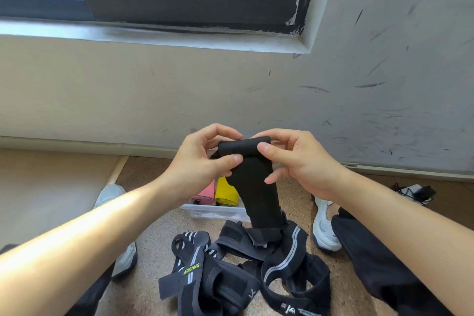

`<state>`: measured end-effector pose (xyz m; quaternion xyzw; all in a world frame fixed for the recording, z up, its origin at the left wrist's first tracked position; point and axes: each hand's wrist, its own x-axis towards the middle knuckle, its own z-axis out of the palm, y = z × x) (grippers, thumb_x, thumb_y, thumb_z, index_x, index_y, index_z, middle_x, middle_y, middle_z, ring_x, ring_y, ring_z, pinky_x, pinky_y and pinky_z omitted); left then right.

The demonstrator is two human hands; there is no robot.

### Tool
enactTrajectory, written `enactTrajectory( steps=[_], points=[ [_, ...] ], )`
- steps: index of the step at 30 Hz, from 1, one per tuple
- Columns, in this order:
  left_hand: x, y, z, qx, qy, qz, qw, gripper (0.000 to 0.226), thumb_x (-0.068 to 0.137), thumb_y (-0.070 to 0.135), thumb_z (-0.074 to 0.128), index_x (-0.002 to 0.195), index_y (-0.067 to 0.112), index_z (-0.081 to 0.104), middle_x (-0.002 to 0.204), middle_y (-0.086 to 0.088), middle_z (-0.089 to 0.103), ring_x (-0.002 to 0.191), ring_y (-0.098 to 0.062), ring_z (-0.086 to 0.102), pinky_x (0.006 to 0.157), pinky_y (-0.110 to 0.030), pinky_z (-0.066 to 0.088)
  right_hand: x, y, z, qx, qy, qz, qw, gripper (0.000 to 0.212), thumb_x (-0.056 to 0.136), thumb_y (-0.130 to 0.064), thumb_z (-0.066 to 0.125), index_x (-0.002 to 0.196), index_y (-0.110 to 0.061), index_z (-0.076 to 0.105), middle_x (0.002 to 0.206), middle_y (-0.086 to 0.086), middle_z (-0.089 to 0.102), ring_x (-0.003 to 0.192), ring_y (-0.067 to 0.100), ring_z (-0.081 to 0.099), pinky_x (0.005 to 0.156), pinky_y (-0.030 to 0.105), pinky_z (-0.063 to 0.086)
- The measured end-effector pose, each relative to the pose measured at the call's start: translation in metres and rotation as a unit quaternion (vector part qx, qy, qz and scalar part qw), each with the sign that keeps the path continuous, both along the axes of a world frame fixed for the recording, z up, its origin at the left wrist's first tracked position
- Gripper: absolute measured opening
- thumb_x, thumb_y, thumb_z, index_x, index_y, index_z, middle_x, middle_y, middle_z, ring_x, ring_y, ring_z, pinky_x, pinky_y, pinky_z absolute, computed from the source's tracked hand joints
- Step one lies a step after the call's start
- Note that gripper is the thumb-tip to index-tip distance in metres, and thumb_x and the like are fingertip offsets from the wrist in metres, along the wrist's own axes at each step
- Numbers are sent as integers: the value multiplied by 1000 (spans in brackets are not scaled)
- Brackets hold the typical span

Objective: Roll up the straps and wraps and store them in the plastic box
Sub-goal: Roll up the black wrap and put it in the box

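A black wrap [252, 187] hangs in mid-air, its top end folded over. My left hand [205, 161] pinches the left side of that fold between thumb and fingers. My right hand [295, 159] pinches the right side, thumb on the front. The wrap's tail drops down to a heap of black straps and wraps [246, 264] with grey stripes on the floor. Behind the heap stands a clear plastic box [215, 211] holding a pink roll [205, 194] and a yellow roll [225, 194].
White shoes [324, 228] and black trouser legs flank the heap on both sides. A scuffed wall and a dark window frame rise just behind the box. A pale mat [51, 187] lies at the left on the speckled floor.
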<state>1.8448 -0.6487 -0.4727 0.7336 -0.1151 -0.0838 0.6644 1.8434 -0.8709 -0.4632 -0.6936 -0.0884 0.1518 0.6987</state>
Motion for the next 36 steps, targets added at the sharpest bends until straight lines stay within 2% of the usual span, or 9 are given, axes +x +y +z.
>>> enactTrajectory(
  steps=[4, 7, 14, 17, 20, 26, 29, 32, 36],
  points=[
    [1, 0, 4, -14, 117, -44, 992, 33, 87, 33, 80, 114, 16, 69, 93, -1, 72, 83, -14, 74, 67, -30, 60, 0, -1, -1, 18, -10, -5, 1000, 26, 92, -7, 67, 118, -9, 71, 106, 29, 70, 91, 29, 73, 61, 27, 61],
    [0, -3, 5, -19, 142, -41, 989, 37, 89, 42, 66, 111, 13, 69, 88, -2, 71, 70, -14, 72, 64, -29, 60, 0, 1, -3, 22, -23, -13, 999, 27, 93, 5, 64, 114, -10, 72, 95, 16, 73, 83, 18, 72, 63, 26, 60],
    [3, 0, 3, 17, 93, 8, 995, 17, 93, 19, 73, 110, 16, 74, 92, -10, 62, 54, -8, 58, 55, -19, 55, 0, 5, -4, -17, -20, -35, 999, 34, 89, 7, 70, 113, -16, 74, 106, 21, 70, 90, 23, 68, 60, 27, 60],
    [2, 1, 4, 19, 62, 16, 998, 23, 90, 5, 75, 111, 14, 73, 95, -9, 66, 55, -5, 62, 54, -18, 51, 0, 5, -2, -22, 41, -13, 999, 31, 92, -19, 74, 123, -19, 70, 123, 18, 67, 107, 30, 71, 59, 33, 60],
    [1, 0, 3, 18, 30, 18, 999, 26, 86, 0, 77, 106, 17, 74, 99, -12, 68, 68, -11, 65, 58, -21, 53, -2, 7, -2, -29, 64, 15, 997, 37, 99, -38, 59, 123, -10, 68, 120, 18, 70, 108, 31, 72, 58, 33, 61],
    [2, 0, 0, 25, -14, 3, 1000, 34, 84, -4, 80, 106, 21, 72, 86, 6, 71, 68, -17, 64, 63, -32, 59, -2, 6, -6, -9, 38, 0, 999, 28, 98, -23, 65, 118, -5, 69, 111, 19, 68, 98, 28, 73, 55, 27, 59],
    [3, 3, 1, 58, 47, -13, 997, 35, 85, 16, 84, 115, 26, 69, 94, 8, 74, 80, -12, 71, 65, -33, 60, -2, 5, -5, 1, 30, -9, 1000, 27, 95, -16, 67, 120, -6, 69, 110, 22, 70, 93, 25, 73, 53, 26, 58],
    [3, 6, 0, 58, 107, -57, 991, 37, 82, 45, 80, 114, 29, 72, 111, -13, 72, 100, -29, 71, 70, -32, 61, -3, 6, -4, 12, 16, -23, 1000, 27, 93, -8, 69, 120, -8, 70, 109, 28, 69, 90, 24, 70, 55, 26, 59],
    [2, 2, 3, 8, 155, -82, 985, 50, 82, 53, 69, 117, 17, 69, 98, -9, 73, 86, -18, 71, 68, -33, 58, -4, 6, -6, -2, -23, -50, 998, 32, 88, 5, 71, 113, -15, 74, 112, 34, 67, 86, 25, 67, 57, 23, 58]
  ],
)
